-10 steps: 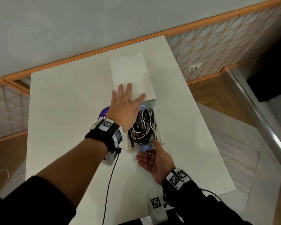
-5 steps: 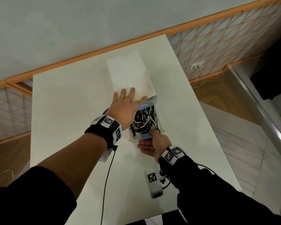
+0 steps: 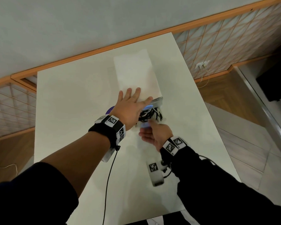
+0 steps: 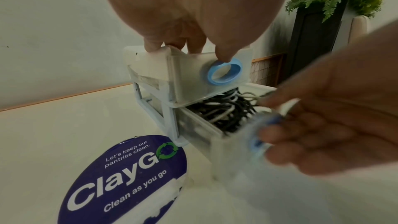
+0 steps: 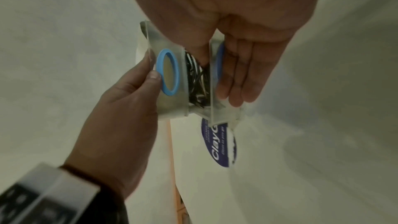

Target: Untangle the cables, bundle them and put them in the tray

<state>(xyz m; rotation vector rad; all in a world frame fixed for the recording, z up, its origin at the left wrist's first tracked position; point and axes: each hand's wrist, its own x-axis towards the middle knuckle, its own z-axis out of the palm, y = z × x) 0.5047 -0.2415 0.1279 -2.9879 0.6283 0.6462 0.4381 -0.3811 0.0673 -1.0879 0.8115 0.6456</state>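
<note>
A tangle of black and white cables (image 3: 150,114) (image 4: 219,110) lies in the pulled-out lower tray (image 4: 200,125) of a small white drawer unit (image 3: 136,75). My left hand (image 3: 130,108) lies flat on the unit's top, its thumb by the blue ring (image 4: 224,71) (image 5: 168,72) of the upper drawer. At the tray's front panel (image 3: 144,125) (image 5: 212,81) my right hand (image 3: 154,133) (image 5: 237,74) is palm up. Its straight fingers lie on the panel's outer face and its thumb reaches inside above the cables. The panel is blurred in the left wrist view.
A round blue "ClayGo" sticker (image 4: 129,176) (image 3: 109,110) lies on the white table (image 3: 71,111) just left of the unit. The table's right edge (image 3: 206,111) runs close by, with wooden floor beyond. A black sensor lead (image 3: 109,179) hangs from my left wrist.
The tray has slid inward toward the unit with my right hand on its front, so less of the cables shows. My left hand stays on the unit's top.
</note>
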